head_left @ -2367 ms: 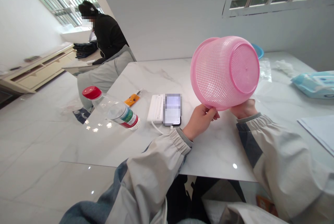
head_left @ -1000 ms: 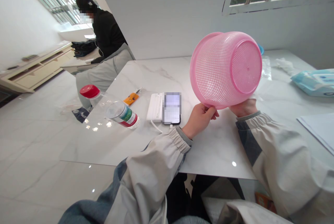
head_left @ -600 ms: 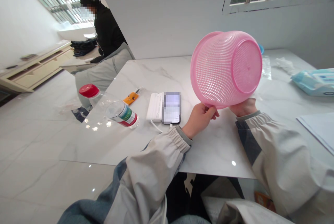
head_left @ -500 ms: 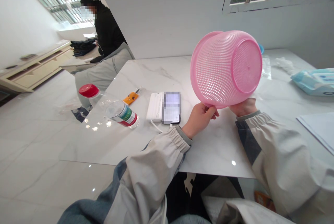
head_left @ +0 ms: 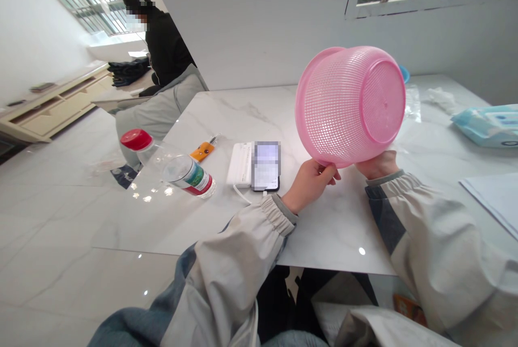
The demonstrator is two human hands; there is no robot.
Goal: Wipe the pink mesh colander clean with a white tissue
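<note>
I hold a pink perforated plastic basket (head_left: 343,107) up above the white marble table (head_left: 243,120), its round bottom turned towards me and to the right. My left hand (head_left: 309,182) pinches the basket's lower rim from the left. Under the basket's right side, my right hand (head_left: 376,164) grips the rim, with its fingers mostly hidden behind the plastic. Both sleeves are grey with blue patches.
A phone (head_left: 266,165) lies on a white power bank (head_left: 240,164) left of my hands. Further left are a clear bottle with a red cap (head_left: 174,166) and an orange tag (head_left: 203,150). A blue wipes pack (head_left: 488,126) and paper (head_left: 493,198) lie right. Another person (head_left: 164,53) sits at the far left.
The basket has risen slightly and tilted a little, its bottom now facing a bit more rightward. My hands keep the same hold on the rim.
</note>
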